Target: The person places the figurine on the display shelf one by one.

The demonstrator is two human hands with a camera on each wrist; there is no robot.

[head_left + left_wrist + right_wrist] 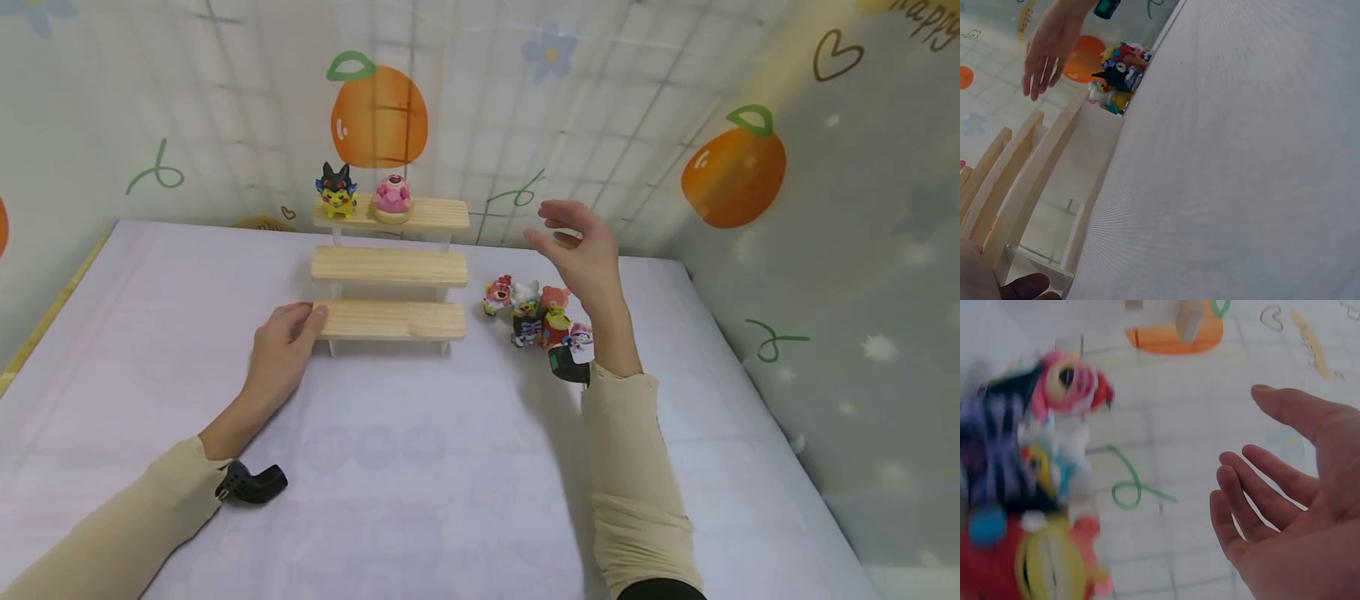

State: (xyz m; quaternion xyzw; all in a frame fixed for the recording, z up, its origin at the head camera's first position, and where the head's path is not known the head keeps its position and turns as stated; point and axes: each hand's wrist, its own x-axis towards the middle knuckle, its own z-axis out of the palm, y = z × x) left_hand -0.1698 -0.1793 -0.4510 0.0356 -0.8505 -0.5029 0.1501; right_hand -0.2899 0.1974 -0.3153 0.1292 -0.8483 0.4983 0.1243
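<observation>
My left hand (279,352) grips the left end of the lowest step of a three-tier wooden display stand (390,320), thumb on top. In the left wrist view its fingers (1025,286) reach beneath the step. My right hand (588,257) is raised in the air to the right of the stand, fingers loosely bent and apart from the thumb, holding nothing. On the top step stand a yellow figurine with a black horned hood (336,192) and a pink figurine on a round base (392,198). Below my right hand, several small figurines (555,317) cluster on the table.
A white cloth covers the table (420,483). Behind and to the right hangs a curtain (480,108) printed with oranges, with a grid showing through it. Among the clustered figurines is a pink bear one (1069,387), blurred at its edges. Each wrist carries a black camera (255,483).
</observation>
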